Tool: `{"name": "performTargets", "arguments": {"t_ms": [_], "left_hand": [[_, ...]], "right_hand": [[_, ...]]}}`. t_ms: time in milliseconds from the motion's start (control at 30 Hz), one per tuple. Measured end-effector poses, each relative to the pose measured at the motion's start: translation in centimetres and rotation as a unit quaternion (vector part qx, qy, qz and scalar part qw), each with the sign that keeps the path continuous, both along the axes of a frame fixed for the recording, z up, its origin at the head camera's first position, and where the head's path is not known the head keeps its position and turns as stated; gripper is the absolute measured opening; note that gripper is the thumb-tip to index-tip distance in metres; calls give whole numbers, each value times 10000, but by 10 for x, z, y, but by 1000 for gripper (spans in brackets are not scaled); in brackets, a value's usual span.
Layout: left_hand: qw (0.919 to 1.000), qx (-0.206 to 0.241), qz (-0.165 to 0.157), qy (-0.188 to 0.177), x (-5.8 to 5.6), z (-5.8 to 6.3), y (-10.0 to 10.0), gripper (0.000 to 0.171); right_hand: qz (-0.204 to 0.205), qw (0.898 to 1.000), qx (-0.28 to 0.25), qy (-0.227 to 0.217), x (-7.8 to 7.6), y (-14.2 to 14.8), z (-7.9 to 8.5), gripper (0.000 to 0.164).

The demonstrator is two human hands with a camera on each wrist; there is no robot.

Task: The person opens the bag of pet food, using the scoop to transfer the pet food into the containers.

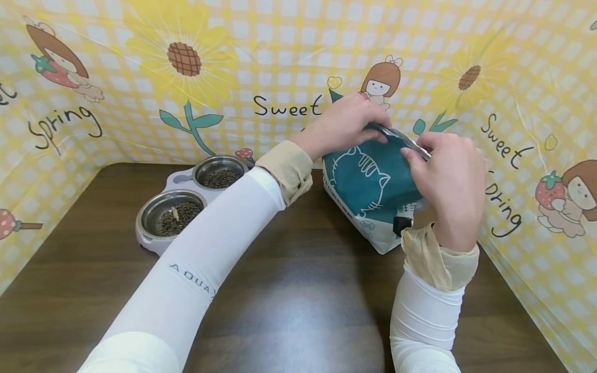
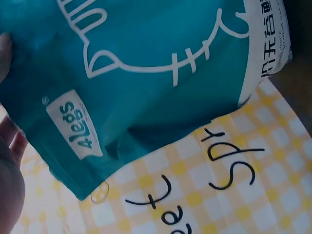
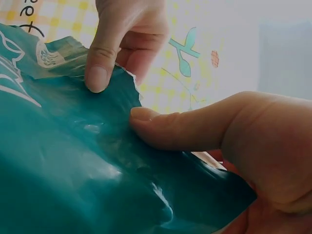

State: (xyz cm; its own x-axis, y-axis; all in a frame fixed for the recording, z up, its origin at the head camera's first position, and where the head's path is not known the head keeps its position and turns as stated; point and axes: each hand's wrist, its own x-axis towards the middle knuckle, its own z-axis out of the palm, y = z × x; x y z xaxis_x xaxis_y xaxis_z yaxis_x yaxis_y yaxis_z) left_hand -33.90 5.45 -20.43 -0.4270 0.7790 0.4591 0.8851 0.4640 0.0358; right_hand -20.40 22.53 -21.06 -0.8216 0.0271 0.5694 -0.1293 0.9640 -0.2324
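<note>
A teal and white pet food bag with a white cat drawing stands toward the back right of the table. My left hand pinches its top edge on the left, thumb on the near face and fingers behind. The right hand pinches the same edge farther right, its thumb pressed flat on the teal film. Between the two hands the top edge runs as a narrow strip in the head view. The bag's brand label shows near its upper corner in the left wrist view. The bag's contents are hidden.
Left of the bag, a pale double-bowl stand holds two steel bowls with brown kibble in them. The brown wooden table meets a yellow checked cloth backdrop behind and at the sides.
</note>
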Motion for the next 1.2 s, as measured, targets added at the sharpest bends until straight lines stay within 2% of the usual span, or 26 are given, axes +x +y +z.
{"name": "performTargets", "arguments": {"t_ms": [67, 133, 367, 567, 767, 933, 1067, 1200], "left_hand": [[9999, 118, -55, -38, 0, -1, 1, 25], [9998, 140, 22, -127, 0, 0, 3, 24], [9995, -18, 169, -259, -2, 3, 4, 26], [9989, -159, 149, -414, -5, 4, 4, 28], [9973, -203, 47, -711, -4, 4, 4, 23], [9945, 1, -216, -1024, 1, 2, 6, 21], [9958, 222, -359, -814, 4, 4, 8, 18], [9977, 142, -258, -617, 6, 7, 12, 18]], "right_hand": [[-40, 10000, -21, -10, -1, 0, 0, 29], [-92, 9999, -27, -43, -1, -1, 0, 29], [-85, 9994, -105, -306, -5, -7, 2, 36], [-208, 9995, -166, -139, -12, -11, 0, 34], [-265, 9995, -169, -1, -17, -10, -2, 32], [-310, 9993, -202, 94, -17, -9, -2, 30], [-313, 9992, -153, 212, -16, -10, -1, 27], [-451, 9987, -184, 148, -14, -9, 0, 24]]}}
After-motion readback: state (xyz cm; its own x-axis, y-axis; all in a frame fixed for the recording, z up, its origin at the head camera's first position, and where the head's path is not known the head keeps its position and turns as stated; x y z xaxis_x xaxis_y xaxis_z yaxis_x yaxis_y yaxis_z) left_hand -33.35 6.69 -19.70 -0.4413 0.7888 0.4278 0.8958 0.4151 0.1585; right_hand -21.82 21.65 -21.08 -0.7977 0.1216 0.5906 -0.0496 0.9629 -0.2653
